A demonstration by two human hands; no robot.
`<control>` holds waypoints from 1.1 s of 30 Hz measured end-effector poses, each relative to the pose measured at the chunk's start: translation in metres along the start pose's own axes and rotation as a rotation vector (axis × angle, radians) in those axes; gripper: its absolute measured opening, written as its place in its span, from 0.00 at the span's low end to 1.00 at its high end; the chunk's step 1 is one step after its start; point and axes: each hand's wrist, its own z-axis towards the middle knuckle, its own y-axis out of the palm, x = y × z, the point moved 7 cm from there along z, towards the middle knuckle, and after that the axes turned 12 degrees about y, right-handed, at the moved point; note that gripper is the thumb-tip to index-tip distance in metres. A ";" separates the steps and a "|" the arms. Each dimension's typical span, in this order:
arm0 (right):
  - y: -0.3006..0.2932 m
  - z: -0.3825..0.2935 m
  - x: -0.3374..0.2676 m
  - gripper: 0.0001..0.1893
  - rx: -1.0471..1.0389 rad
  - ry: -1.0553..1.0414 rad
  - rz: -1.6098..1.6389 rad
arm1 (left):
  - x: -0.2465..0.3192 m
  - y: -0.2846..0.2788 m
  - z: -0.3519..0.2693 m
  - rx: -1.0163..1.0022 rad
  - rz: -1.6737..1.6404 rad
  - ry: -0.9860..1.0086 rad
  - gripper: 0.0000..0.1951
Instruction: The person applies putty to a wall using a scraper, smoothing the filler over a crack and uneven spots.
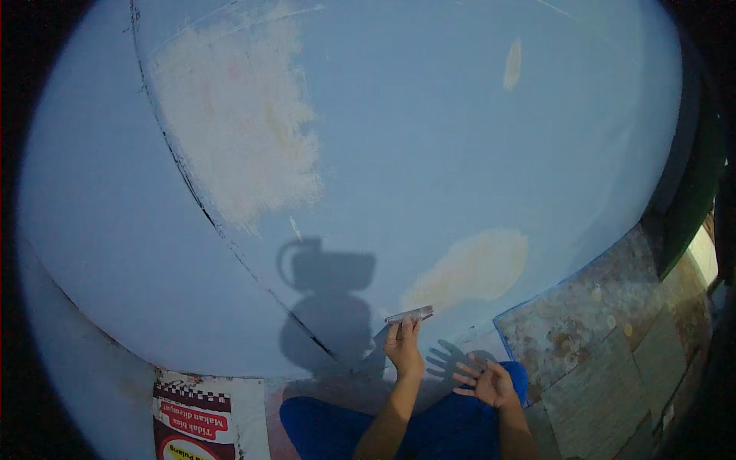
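Observation:
My left hand (405, 352) grips a narrow flat hand tool (409, 314), likely a scraper, with its worn, grey-brown edge up. It is held near the lower part of a light blue painted wall (402, 144). The tool's upper edge is by the lower end of a pale filler patch (471, 264); whether it touches the wall, I cannot tell. My right hand (487, 384) is empty, palm up with fingers spread, above my blue-clad knee (514, 374). A shadow of those fingers falls on the wall's foot just beyond.
A larger whitish patch (241, 121) and a small pale spot (513, 64) mark the wall. A dark crack (190, 184) runs down its left side. Stone tiles (609, 356) lie at right, and a printed banner (192, 414) with writing lies lower left.

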 end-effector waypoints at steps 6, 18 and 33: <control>0.003 -0.002 0.000 0.36 0.021 0.007 -0.017 | 0.037 0.041 0.006 -0.018 -0.098 0.068 0.07; 0.000 0.003 0.000 0.32 0.037 0.019 -0.004 | 0.018 0.018 0.008 -0.053 0.004 0.066 0.11; -0.008 0.007 0.000 0.31 -0.008 0.028 0.048 | 0.034 0.038 0.015 -0.089 0.006 0.116 0.07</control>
